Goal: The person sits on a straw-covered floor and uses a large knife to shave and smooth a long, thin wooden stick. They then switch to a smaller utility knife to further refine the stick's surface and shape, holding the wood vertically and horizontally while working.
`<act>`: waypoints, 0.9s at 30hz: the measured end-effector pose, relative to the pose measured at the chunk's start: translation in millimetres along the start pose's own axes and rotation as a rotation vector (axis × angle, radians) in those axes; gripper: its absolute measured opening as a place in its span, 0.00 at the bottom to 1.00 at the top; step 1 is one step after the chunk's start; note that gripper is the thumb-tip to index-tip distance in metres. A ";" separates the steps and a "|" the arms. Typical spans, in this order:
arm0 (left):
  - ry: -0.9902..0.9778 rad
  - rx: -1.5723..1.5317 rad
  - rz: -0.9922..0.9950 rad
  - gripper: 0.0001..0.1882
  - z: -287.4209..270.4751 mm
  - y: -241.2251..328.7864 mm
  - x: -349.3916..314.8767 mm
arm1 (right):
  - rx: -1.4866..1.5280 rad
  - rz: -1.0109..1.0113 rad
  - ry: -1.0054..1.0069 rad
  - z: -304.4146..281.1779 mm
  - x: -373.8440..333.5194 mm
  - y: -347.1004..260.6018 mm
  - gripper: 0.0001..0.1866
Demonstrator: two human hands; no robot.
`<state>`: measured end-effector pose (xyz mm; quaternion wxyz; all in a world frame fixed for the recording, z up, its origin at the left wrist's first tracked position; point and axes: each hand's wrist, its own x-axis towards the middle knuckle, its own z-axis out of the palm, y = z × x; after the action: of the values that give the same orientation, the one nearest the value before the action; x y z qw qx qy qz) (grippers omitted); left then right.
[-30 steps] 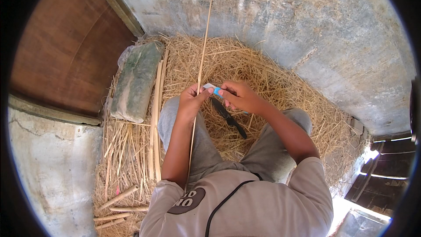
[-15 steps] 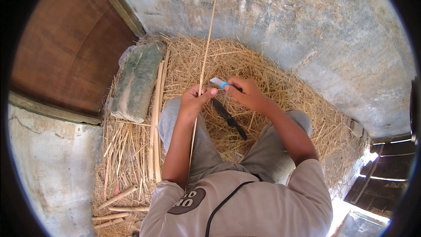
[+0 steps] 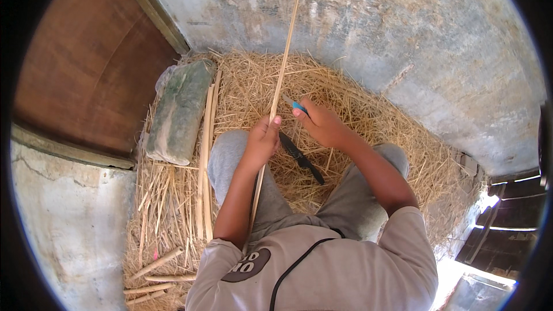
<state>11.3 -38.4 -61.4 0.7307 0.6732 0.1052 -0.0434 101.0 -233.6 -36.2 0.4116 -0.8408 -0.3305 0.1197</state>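
Note:
A long, thin bamboo strip [image 3: 283,72] slants up from beside my body towards the wall. My left hand [image 3: 262,140] is closed round it near its middle, thumb uppermost. My right hand [image 3: 322,124] grips a small knife with a blue part [image 3: 299,106] at the base of its pale blade. The blade points up and left, its tip close to the strip; whether they touch I cannot tell. Most of the knife's handle is hidden in my fingers. Between my legs a dark-bladed knife [image 3: 300,158] with a black handle lies on the straw.
Loose straw [image 3: 368,121] covers the floor. At the left lie a greenish, plastic-wrapped block [image 3: 180,112] and long bamboo slats [image 3: 205,178]. Short bamboo pieces [image 3: 154,265] lie at the lower left. A stained wall [image 3: 403,34] rises in front, with a brown wooden panel [image 3: 86,63] to the left.
The strip's upper end has swung right, and my left hand has shifted slightly right and down. The small knife has turned, its blade now pointing more steeply upward.

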 end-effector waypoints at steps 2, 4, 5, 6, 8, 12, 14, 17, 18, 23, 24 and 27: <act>0.083 0.164 0.061 0.20 4.0 -5.7 0.1 | -0.039 -0.044 -0.019 0.3 -0.3 -0.8 0.22; 0.122 0.290 0.128 0.20 7.2 -11.5 2.0 | -0.089 -0.091 -0.059 -0.1 -0.4 -2.4 0.21; 0.142 0.352 0.161 0.20 8.2 -13.2 2.1 | -0.119 -0.101 -0.052 0.6 -0.6 -3.5 0.22; 0.136 0.340 0.149 0.20 8.5 -14.6 1.5 | -0.149 -0.112 -0.045 1.7 -0.6 -5.1 0.23; 0.122 0.314 0.129 0.20 10.8 -11.4 -1.4 | -0.200 -0.113 -0.036 3.2 -0.3 -7.0 0.24; 0.152 0.443 0.196 0.19 10.4 -15.0 -4.8 | -0.193 -0.015 0.040 9.4 3.9 -5.9 0.25; 0.166 0.554 0.214 0.18 19.7 0.7 -15.9 | -0.170 0.050 0.073 6.4 8.1 1.1 0.26; 0.106 0.553 0.217 0.16 19.3 -1.4 -16.8 | -0.156 0.058 0.058 -12.0 14.4 15.2 0.27; 0.113 0.537 0.231 0.16 19.4 -2.5 -18.9 | -0.140 0.019 0.057 -12.5 11.8 16.4 0.27; 0.152 0.497 0.283 0.16 21.6 -6.9 -18.4 | -0.196 -0.040 -0.045 -5.6 -1.6 -4.1 0.28; 0.154 0.519 0.297 0.16 22.4 -6.3 -17.7 | -0.200 -0.059 -0.036 -3.3 -0.8 0.1 0.28; 0.146 0.574 0.324 0.16 23.3 -1.8 -20.6 | -0.208 0.001 0.067 -9.7 10.6 12.6 0.29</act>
<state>-6.9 -63.3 -57.1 0.4993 0.8607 0.0325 0.0936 119.3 -238.2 -39.0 0.3329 -0.8826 -0.3270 0.0569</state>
